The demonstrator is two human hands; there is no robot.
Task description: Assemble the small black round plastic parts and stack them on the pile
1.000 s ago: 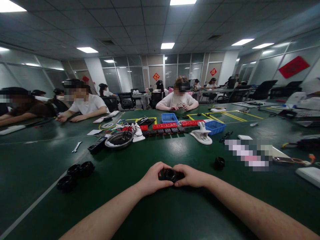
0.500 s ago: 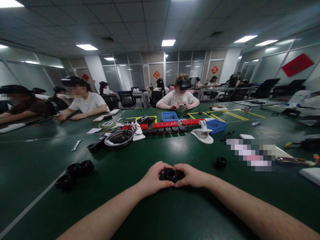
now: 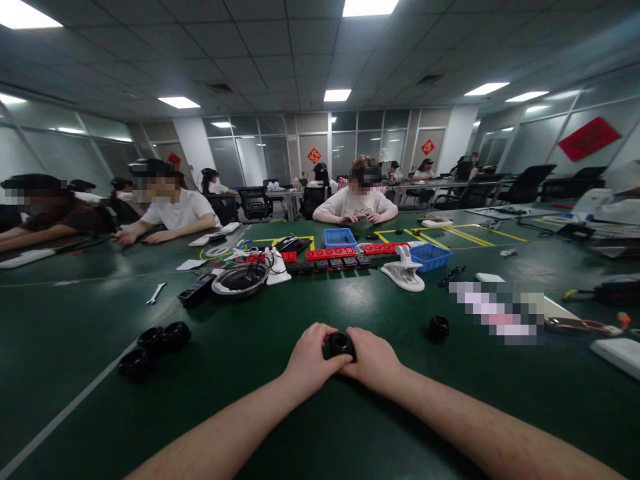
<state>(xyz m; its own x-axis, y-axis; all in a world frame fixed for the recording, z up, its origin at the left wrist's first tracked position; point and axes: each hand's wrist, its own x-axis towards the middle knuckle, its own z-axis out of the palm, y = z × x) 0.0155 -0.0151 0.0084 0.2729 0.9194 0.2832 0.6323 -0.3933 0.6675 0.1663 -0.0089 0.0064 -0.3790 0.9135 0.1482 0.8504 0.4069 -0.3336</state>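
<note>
Between my two hands, low over the green table (image 3: 280, 427), is a glossy black ring-shaped part (image 3: 341, 341) with a round hole facing up. My left hand (image 3: 311, 360) is closed around its left side, the thumb lying across the near edge. From the other side, my right hand (image 3: 374, 360) wraps it with the fingers folded, and the fingertips are partly hidden. A similar black ring (image 3: 439, 329) sits to the right of my right hand. Several more black rings (image 3: 175, 336) are grouped on the left.
Farther off are a wrench (image 3: 156, 294), a round metal tray (image 3: 240, 279), red and black power strips (image 3: 330, 253), a white clip-on stand (image 3: 403, 269) and two blue bins (image 3: 430, 257). Across the table sits a co-worker (image 3: 356, 200); other people sit at the left.
My right hand has closed further over the ring's right side, its fingers more folded. The view has shifted slightly.
</note>
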